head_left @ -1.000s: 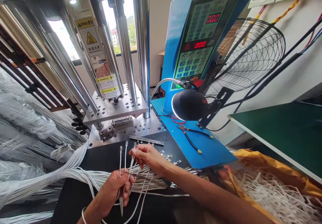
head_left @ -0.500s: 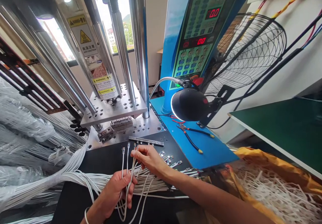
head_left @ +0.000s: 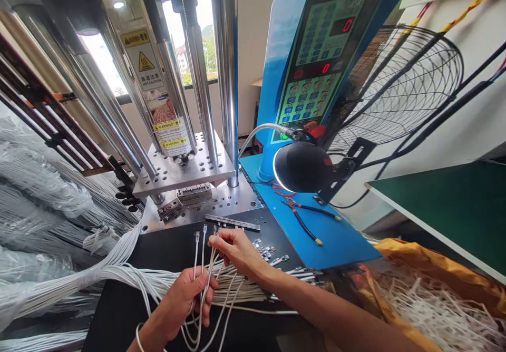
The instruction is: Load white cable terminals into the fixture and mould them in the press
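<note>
Several white cables (head_left: 196, 262) run up through the closed fingers of my left hand (head_left: 188, 295), with small plugs at their upper ends. My right hand (head_left: 234, 248) pinches cables just below their plugs, a little above and to the right of the left hand. Behind the fingertips lies a narrow metal bar fixture (head_left: 233, 223) on the black work surface. Below and behind both hands spreads a bundle of white cables (head_left: 130, 274); more plug ends (head_left: 280, 260) lie to the right, beyond my right wrist.
A press with metal columns and a drilled plate (head_left: 185, 178) stands ahead. Cutting pliers (head_left: 302, 217) lie on the blue base, under a black lamp (head_left: 302, 166). To the right are a yellow-rimmed bag of white scraps (head_left: 430, 304) and a green table (head_left: 446, 199). Wrapped cables (head_left: 39, 183) hang left.
The whole view has shifted slightly to the right and down. Both hands keep their grip on the cables, with hardly any movement. The red digits on the blue panel read differently.
</note>
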Motion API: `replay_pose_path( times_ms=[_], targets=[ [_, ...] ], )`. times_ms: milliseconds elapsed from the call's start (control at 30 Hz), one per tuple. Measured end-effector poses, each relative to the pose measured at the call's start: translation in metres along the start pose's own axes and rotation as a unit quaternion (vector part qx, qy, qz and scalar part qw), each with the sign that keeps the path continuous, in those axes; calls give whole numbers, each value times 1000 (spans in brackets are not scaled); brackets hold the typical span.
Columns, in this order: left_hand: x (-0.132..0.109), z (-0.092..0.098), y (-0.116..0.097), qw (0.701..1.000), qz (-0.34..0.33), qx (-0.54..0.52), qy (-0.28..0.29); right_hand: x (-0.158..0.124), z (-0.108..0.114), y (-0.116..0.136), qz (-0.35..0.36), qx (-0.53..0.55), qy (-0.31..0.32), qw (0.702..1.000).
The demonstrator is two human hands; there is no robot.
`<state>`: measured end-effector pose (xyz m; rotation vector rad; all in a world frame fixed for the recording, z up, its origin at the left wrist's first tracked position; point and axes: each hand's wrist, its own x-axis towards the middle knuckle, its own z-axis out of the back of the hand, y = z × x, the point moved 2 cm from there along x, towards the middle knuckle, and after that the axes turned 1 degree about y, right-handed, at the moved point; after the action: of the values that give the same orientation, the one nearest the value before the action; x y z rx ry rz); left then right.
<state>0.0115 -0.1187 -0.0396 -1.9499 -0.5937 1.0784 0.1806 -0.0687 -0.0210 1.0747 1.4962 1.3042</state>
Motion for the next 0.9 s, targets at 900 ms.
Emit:
replay_pose_path(
  times_ms=[900],
  targets=[
    [7, -11, -13, 999, -26, 0, -23, -4, -7, -4, -45, 70, 56, 995]
  ],
)
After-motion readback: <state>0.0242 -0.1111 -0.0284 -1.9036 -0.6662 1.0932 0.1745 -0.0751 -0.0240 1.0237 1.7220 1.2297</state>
